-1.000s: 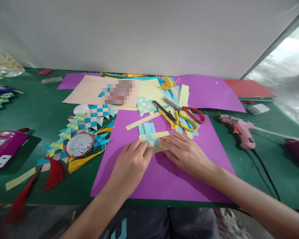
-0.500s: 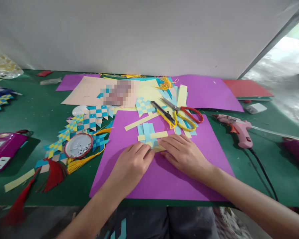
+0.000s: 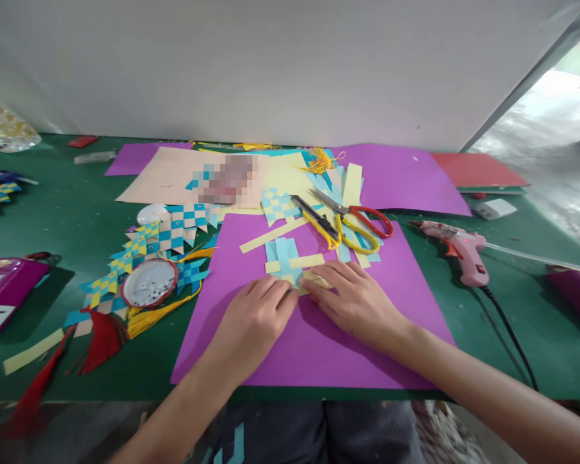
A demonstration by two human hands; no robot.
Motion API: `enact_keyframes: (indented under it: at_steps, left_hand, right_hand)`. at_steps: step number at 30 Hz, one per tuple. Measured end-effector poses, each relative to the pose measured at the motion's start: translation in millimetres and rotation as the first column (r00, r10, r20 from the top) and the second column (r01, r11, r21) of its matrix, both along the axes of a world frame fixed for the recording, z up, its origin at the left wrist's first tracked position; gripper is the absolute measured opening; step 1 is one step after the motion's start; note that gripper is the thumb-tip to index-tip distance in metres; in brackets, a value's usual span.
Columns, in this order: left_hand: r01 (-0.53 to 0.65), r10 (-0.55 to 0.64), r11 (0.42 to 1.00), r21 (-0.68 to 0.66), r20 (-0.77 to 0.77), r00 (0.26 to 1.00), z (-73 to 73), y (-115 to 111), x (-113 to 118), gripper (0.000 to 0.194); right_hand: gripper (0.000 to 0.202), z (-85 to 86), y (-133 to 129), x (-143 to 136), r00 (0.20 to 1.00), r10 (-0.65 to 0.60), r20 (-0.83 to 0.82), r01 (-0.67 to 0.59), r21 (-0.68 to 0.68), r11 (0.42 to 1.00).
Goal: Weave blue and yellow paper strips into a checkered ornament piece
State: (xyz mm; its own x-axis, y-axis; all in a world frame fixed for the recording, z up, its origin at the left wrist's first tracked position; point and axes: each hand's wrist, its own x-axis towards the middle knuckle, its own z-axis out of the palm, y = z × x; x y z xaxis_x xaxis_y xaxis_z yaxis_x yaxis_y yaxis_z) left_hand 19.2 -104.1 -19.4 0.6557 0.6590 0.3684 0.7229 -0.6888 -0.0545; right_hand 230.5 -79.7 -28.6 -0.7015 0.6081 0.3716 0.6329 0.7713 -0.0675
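Observation:
Crossed light-blue and pale-yellow paper strips (image 3: 286,259) lie interlaced on a purple sheet (image 3: 251,361). At their lower left edge is my left hand (image 3: 254,312), its fingers curled and the thumb and forefinger closed on the strips. From the right, my right hand (image 3: 357,299) grips a pale-yellow strip (image 3: 319,281) at the lower edge, partly covering it with its fingers. Just beyond the hands lie a yellow utility knife (image 3: 319,222) and scissors (image 3: 352,216) with red and yellow handles, on more cut strips.
Finished checkered paper fish (image 3: 178,229), a round dish of small black-and-white pieces (image 3: 149,283) and red tassels (image 3: 101,341) lie left. A pink glue gun (image 3: 466,251) with a black cord lies right. A grey wall (image 3: 270,71) closes off the table's back.
The fingers of my right hand have shifted slightly, and more of the pale-yellow strip shows beneath them. My left hand stays at the strips. The view has drifted a little.

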Motion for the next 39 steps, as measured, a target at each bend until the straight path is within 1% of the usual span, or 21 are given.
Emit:
enact_keyframes:
  at_steps: [5,10,13,16,19,22,26,33,36,39]
  left_hand:
    - [-0.001,0.001,1.0,0.022,0.017,1.0,-1.1,-0.6,0.3,0.021]
    - [0.006,-0.005,0.995,0.1,-0.011,1.0,0.4,-5.1,6.5,0.028]
    - [-0.019,0.025,0.989,0.148,-0.038,0.999,-0.1,-11.4,12.8,0.03]
    - [-0.065,0.074,0.985,0.161,-0.052,0.996,-2.1,-19.2,18.2,0.03]
    - [-0.136,0.146,0.982,0.134,-0.072,0.987,-4.5,-28.1,23.7,0.033]
    - [-0.213,0.222,0.972,0.104,-0.083,0.972,-6.4,-36.6,30.6,0.029]
    - [-0.285,0.286,0.958,0.024,-0.065,0.956,-7.9,-41.1,37.1,0.032]
    - [-0.233,0.233,0.973,0.011,-0.037,0.972,-15.5,-34.5,34.5,0.035]
    - [-0.25,0.247,0.967,-0.046,-0.053,0.967,-17.9,-33.8,33.0,0.037]
    - [-0.249,0.246,0.967,-0.057,-0.059,0.967,-18.8,-33.9,32.5,0.037]
  right_hand:
    - [0.023,0.7,-1.7,-0.8,1.0,0.003,0.008,-0.003,0.017,1.0]
    - [0.023,0.0,-1.5,-1.0,1.0,0.006,0.016,-0.006,0.008,1.0]
    - [0.022,0.4,-0.8,-1.0,1.0,0.01,0.013,-0.01,0.007,1.0]
    - [0.022,1.2,-0.6,-0.8,1.0,0.017,0.001,-0.017,0.025,1.0]
    - [0.022,1.4,-1.1,0.6,1.0,0.021,-0.007,-0.021,0.047,0.999]
    - [0.023,1.3,-2.5,3.2,1.0,0.025,-0.005,-0.025,0.045,0.999]
    - [0.025,0.9,-4.5,6.1,1.0,0.028,0.006,-0.028,0.045,0.999]
    - [0.025,-0.3,-4.9,6.8,0.998,0.031,0.047,-0.033,0.048,0.998]
    - [0.025,6.4,-1.4,4.8,0.999,0.044,0.013,-0.045,0.044,0.998]
    - [0.027,15.9,6.7,-0.5,0.998,0.039,-0.053,-0.038,0.023,0.999]
